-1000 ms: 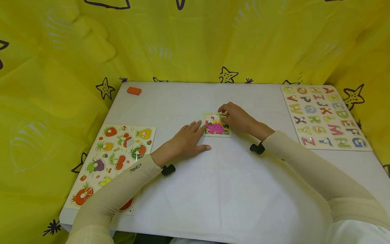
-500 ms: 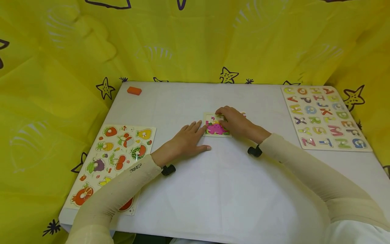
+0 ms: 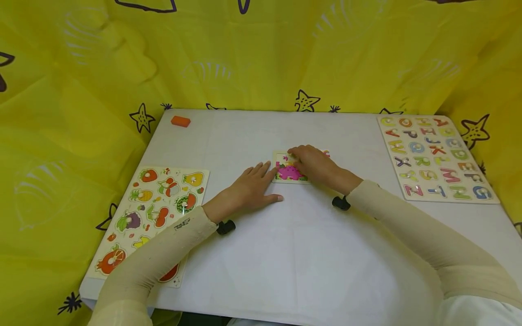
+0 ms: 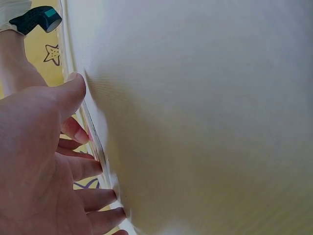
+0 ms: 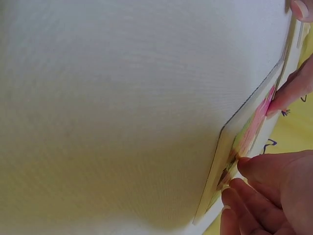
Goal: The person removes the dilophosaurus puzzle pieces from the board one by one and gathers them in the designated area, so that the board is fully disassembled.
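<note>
A person's left hand [image 3: 250, 185] lies spread on the white surface [image 3: 261, 262], its fingers straight and the tip of its index finger touching the left edge of a small picture puzzle [image 3: 288, 173]. The puzzle lies near the middle of the surface and shows a pink spotted dinosaur. The right hand [image 3: 316, 163] covers the puzzle's upper right part, its thumb and fingers bent and close together at the face of the picture; whether they pinch a piece cannot be told. Just beyond this hand, a pale scrap [image 3: 326, 153] with a pinkish mark shows partly on the surface.

The readable writing is on the letter board [image 3: 426, 165] at the far right: coloured capitals stand in slanting columns, among them W, X, Y and Z, then O, P, Q, R, S and T, then K, M and N, with A, D, E, F and G along the right side. A dark printed mark [image 3: 182, 224] on the left sleeve [image 3: 163, 251] is too small to read. The fruit board [image 3: 170, 204] lies at the left, partly under that sleeve, bearing pictures such as a strawberry, a pineapple and a pear. An orange block [image 3: 181, 121] sits near the far left corner.
</note>
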Motion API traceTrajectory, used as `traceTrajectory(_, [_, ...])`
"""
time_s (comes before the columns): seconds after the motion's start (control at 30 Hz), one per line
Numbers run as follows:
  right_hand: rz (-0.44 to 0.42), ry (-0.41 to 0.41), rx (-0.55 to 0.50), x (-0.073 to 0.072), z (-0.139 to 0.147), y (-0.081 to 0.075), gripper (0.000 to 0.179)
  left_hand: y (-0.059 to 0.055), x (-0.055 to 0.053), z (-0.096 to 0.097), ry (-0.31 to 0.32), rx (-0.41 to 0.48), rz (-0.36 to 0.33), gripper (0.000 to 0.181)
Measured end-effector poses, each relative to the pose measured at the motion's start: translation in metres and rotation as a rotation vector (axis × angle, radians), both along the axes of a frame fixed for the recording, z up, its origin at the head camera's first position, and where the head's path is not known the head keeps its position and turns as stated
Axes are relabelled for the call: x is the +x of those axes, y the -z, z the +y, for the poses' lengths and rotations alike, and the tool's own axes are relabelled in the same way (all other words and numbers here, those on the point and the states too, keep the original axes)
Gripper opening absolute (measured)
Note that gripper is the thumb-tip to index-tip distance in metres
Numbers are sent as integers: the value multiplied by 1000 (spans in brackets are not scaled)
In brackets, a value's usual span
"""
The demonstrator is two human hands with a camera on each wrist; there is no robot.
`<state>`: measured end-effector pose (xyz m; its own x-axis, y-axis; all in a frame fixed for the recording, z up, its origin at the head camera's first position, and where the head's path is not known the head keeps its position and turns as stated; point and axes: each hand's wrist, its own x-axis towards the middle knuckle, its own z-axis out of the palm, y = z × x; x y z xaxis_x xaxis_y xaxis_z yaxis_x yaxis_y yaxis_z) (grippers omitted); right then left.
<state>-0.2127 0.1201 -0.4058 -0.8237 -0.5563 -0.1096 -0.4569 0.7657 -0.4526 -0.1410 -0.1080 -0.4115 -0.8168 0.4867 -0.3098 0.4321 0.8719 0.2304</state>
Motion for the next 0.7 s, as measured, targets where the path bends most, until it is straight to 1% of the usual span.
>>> traceTrajectory(0.17, [24, -26, 19, 0, -2, -1, 43, 0, 0, 2, -4, -10, 4, 96])
traceTrajectory(0.33, [50, -63, 49, -2, -3, -1, 45, -2, 1, 2, -7, -15, 7, 97])
traceTrajectory(0.47, [33, -78, 70, -6, -3, 0, 49, -2, 1, 1, -10, -20, 9, 97])
traceTrajectory(0.7, [-11, -75, 99, -8, -3, -3, 50, -2, 1, 2, -7, -3, 7, 96])
